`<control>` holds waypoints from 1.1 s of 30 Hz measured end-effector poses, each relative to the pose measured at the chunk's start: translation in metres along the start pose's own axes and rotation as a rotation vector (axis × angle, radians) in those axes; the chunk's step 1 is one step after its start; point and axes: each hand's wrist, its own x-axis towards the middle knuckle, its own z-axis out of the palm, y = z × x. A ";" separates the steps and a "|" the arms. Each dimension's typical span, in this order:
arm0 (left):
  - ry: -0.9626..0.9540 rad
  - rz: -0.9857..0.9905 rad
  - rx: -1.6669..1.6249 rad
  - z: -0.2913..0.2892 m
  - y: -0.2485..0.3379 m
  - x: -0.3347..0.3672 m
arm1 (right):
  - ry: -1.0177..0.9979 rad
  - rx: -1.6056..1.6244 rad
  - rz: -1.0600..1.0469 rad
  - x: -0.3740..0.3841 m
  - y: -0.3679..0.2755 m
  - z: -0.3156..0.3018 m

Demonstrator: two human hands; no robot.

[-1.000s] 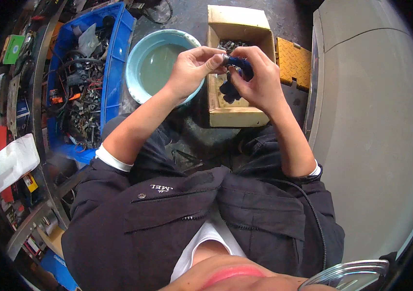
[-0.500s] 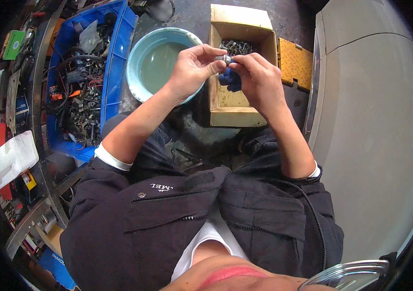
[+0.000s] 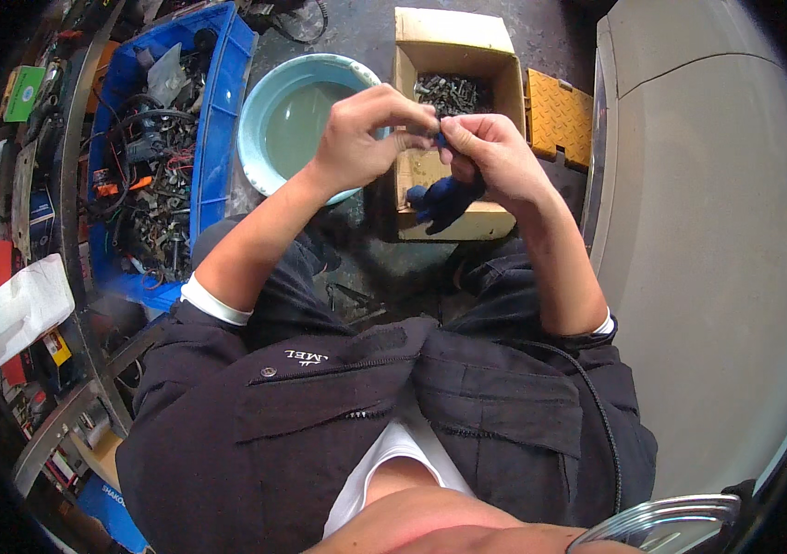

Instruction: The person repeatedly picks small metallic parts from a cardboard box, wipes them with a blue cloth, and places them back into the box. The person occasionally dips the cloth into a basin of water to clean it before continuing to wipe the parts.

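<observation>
My right hand [image 3: 497,162] is closed, with thumb and fingertips pinched together. From it a dark blue cloth glove [image 3: 449,201] hangs over the near end of the cardboard box [image 3: 463,222]. A bit of the same blue shows between the fingertips where my two hands meet. My left hand [image 3: 366,138] has curled fingers, its thumb and forefinger brought close to that spot and slightly smeared by motion. The small round metal part seen earlier is hidden now. Beneath the hands, inside the box, small metal pieces [image 3: 454,92] are heaped at the far end.
Left of the box stands a light blue basin [image 3: 255,138] of cloudy water. Farther left, a blue crate [image 3: 218,138] holds tangled parts and cables beside a metal rack [image 3: 68,185]. A yellow ramp block [image 3: 560,115] and a pale car panel [image 3: 708,231] lie to the right.
The round metal part, held between both hands before, has gone out of sight. The blue glove has swung down and nearer, below my right hand, which has turned.
</observation>
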 end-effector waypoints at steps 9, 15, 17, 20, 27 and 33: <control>0.138 -0.412 -0.513 0.005 -0.001 -0.001 | 0.399 -0.801 -0.783 0.005 -0.005 0.013; 0.172 -0.265 -0.360 0.008 0.001 -0.002 | 0.456 -0.883 -0.894 0.003 -0.003 0.022; 0.152 -0.247 -0.326 0.006 0.006 -0.003 | 0.457 -0.864 -0.814 0.002 -0.005 0.024; 0.120 -0.118 -0.212 0.004 0.007 -0.003 | 0.420 -0.803 -0.643 -0.001 -0.011 0.025; -0.019 0.298 0.260 0.000 0.005 0.001 | 0.048 -0.350 0.008 0.002 -0.007 0.002; 0.072 0.065 0.006 0.008 0.006 0.002 | 0.051 0.082 -0.032 0.000 0.002 0.003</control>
